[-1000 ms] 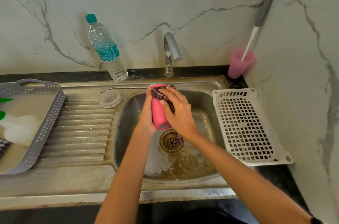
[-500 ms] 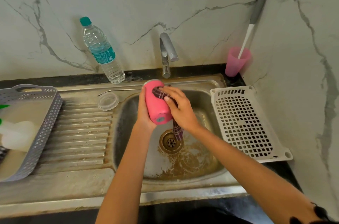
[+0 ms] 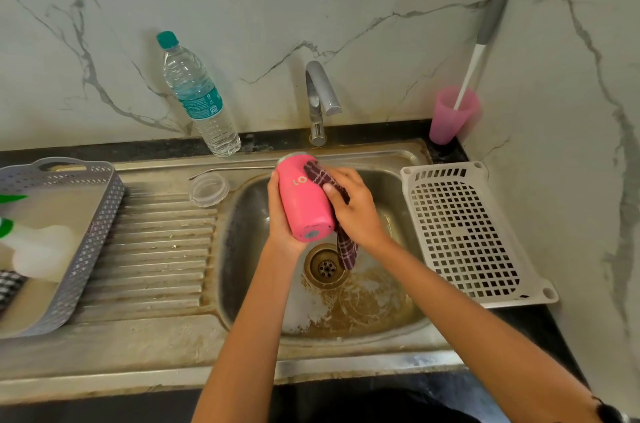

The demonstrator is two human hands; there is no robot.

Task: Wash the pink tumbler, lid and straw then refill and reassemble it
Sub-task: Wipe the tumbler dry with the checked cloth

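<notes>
The pink tumbler (image 3: 303,201) is held over the steel sink (image 3: 242,249), tilted with its base toward me. My left hand (image 3: 280,232) grips it from the left and below. My right hand (image 3: 356,211) presses a dark checked cloth (image 3: 329,187) against the tumbler's right side; the cloth's tail hangs down toward the drain (image 3: 326,267). The clear round lid (image 3: 209,189) lies on the drainboard left of the basin. The metal straw (image 3: 232,170) lies along the sink's back rim.
The tap (image 3: 320,100) stands behind the basin, no water running. A water bottle (image 3: 197,97) stands at the back left. A grey basket (image 3: 69,242) sits far left, a white perforated tray (image 3: 474,235) right, a pink cup with a brush (image 3: 452,114) in the corner.
The tumbler has shifted slightly left and tipped its base more toward me. My right hand with the cloth has slid round to the tumbler's right side.
</notes>
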